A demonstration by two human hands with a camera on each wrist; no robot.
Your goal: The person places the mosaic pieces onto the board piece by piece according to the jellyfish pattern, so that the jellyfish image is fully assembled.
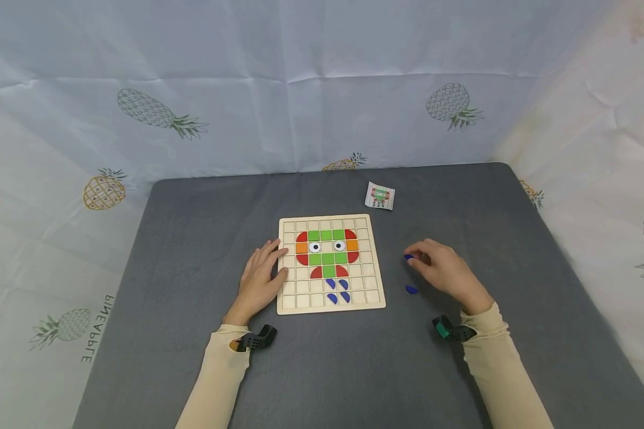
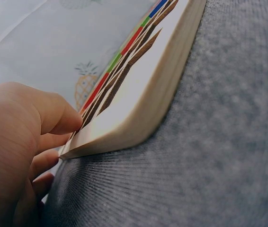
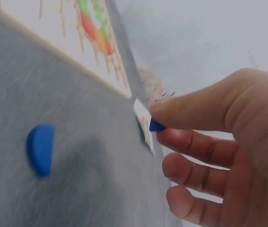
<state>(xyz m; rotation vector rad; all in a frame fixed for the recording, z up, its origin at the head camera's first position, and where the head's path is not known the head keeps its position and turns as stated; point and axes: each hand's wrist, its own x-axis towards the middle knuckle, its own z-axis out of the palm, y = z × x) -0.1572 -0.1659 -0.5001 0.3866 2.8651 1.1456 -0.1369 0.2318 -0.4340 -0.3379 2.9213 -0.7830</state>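
A wooden grid board (image 1: 306, 305) lies on the table, bearing red, green, orange and eye-marked tiles, with several blue half-round pieces (image 1: 345, 297) below them. My left hand (image 1: 260, 283) rests along the board's left edge, its thumb (image 2: 65, 116) touching the rim. To the right of the board, my right hand (image 1: 445, 268) pinches a small blue piece (image 3: 156, 125) between thumb and forefinger, just above the table. The fingers cover most of that piece. Another blue half-round piece (image 3: 41, 149) lies loose on the table near this hand.
A small picture card (image 1: 380, 196) with a similar pattern lies behind the board, toward its right. The dark grey table (image 1: 343, 369) meets a hanging cloth with pineapple prints (image 1: 300, 119) at the back and sides.
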